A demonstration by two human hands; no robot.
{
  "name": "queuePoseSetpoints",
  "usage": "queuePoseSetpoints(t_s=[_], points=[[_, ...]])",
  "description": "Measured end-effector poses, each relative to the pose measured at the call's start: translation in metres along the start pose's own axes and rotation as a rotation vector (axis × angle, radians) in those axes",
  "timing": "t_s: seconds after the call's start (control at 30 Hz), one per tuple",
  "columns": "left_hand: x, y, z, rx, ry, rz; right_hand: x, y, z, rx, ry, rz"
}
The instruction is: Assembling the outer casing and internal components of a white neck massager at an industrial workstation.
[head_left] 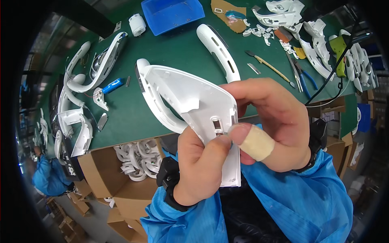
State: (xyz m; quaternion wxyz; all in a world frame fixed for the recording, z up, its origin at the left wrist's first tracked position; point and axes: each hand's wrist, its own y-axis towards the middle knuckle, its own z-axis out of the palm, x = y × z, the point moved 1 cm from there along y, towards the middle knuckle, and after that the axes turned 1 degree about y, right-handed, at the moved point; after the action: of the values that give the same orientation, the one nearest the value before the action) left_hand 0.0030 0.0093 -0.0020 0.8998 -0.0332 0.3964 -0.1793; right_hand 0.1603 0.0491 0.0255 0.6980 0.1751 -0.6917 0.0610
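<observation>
Hands in blue sleeves meet at the picture's centre over a white moulded plastic shell with a curved handle-like loop [190, 101]; the left hand [200, 166] is closed around the shell's lower edge from six o'clock, thumb pressed beside a small rectangular slot; the right hand [269, 119] clasps the shell's edge from three o'clock, its fingers curled behind and its thumb, wrapped in beige tape, pushed against the same slot; both hands are shut firmly on the shell, which is held up above the near edge of the green work table [178, 48]; at seven o'clock, below the table edge, an open cardboard box [121, 178] holds more white plastic pieces; on the table at nine o'clock lie several white curved housings [101, 65] and a small blue battery-like cylinder [112, 85]; at twelve o'clock rests a white elongated slotted cover [219, 50], beyond it a blue plastic bin [172, 14]; at two o'clock lie hand tools and scattered white parts [316, 44].
</observation>
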Motion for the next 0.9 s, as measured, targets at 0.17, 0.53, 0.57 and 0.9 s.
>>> queuePoseSetpoints(t_s=[0.17, 0.53, 0.57, 0.9], points=[[-0.001, 0.003, 0.001, -0.041, 0.077, 0.084, -0.001, 0.004, 0.002, 0.042, -0.08, -0.103], [0.003, 0.001, -0.002, 0.023, 0.062, 0.053, 0.002, 0.003, 0.004, 0.004, -0.113, -0.117], [0.002, 0.001, -0.001, -0.02, 0.069, 0.043, 0.002, 0.003, 0.004, 0.005, -0.109, -0.134], [0.004, -0.001, -0.001, -0.087, 0.304, 0.072, 0.002, 0.001, 0.004, 0.002, -0.113, -0.14]])
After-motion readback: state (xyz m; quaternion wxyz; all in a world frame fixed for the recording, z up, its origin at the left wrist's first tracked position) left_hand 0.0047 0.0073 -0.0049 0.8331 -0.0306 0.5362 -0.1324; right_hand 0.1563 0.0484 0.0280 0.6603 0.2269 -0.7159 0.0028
